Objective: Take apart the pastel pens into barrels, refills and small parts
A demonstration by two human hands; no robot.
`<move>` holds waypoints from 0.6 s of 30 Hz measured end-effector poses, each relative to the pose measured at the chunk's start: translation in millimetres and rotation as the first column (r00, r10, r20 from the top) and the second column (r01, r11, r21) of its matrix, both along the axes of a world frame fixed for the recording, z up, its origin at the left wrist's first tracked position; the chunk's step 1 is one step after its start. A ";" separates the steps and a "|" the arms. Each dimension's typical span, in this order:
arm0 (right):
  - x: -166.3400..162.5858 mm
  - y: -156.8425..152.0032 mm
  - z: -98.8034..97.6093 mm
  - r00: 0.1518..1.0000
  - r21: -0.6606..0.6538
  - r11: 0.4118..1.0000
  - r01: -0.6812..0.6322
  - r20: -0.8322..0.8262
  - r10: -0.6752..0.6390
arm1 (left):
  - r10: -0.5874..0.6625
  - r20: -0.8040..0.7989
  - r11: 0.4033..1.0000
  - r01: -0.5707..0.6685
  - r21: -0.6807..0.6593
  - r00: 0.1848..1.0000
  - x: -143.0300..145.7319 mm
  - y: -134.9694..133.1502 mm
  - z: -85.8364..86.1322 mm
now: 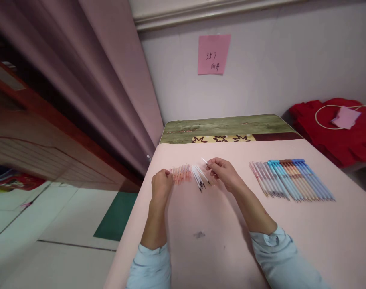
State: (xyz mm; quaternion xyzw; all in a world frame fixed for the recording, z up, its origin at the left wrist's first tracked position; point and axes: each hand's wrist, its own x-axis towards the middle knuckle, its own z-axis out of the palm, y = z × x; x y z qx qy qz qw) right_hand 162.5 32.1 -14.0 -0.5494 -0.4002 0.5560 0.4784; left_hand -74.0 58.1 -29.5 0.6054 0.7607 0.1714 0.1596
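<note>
My right hand pinches a thin white pen refill just above the table. Below it and to its left lies a loose fan of white refills with dark tips. Beside these is a row of clear pinkish pen barrels with a small pattern. At the left end of that row is my left hand, its fingertips closed together against the end barrel. Whether a barrel is gripped there is hidden.
Finished-looking pens in grey, blue and brown lie in a row at the right on the pink-covered table. Behind are a green patterned board and a wall with a pink note. Red cloth lies at the right, a curtain hangs left.
</note>
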 end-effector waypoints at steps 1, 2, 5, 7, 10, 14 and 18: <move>0.0 0.1 -0.2 1.000 -0.001 1.000 -0.001 -0.002 0.001 | 0.010 -0.006 1.000 -0.010 0.004 1.000 -0.4 0.1 -0.4; -0.2 0.2 -0.2 1.000 -0.003 1.000 -0.003 -0.003 0.003 | 0.021 -0.015 1.000 -0.021 0.009 1.000 -1.0 0.1 -0.7; -1.2 0.3 0.6 1.000 -0.011 1.000 -0.008 -0.007 0.008 | 0.029 -0.033 0.999 -0.028 0.018 0.999 -3.6 -0.2 0.1; -1.6 0.1 2.0 1.000 -0.010 1.000 -0.010 -0.011 0.010 | 0.033 -0.032 0.999 -0.031 0.042 0.999 -3.6 -0.8 3.1; -2.7 -1.5 5.7 0.998 0.001 0.999 -0.043 -0.035 0.043 | 0.030 0.101 0.985 -0.046 0.168 0.994 6.0 -3.7 11.6; -9.3 -6.6 11.7 0.978 0.013 0.984 -0.179 -0.102 0.179 | -0.143 0.730 0.989 0.061 0.137 0.668 40.0 -13.4 21.0; -15.5 -10.2 13.5 0.957 0.072 0.964 -0.258 -0.117 0.265 | -0.163 0.942 0.972 0.211 0.103 0.294 70.0 -21.8 21.2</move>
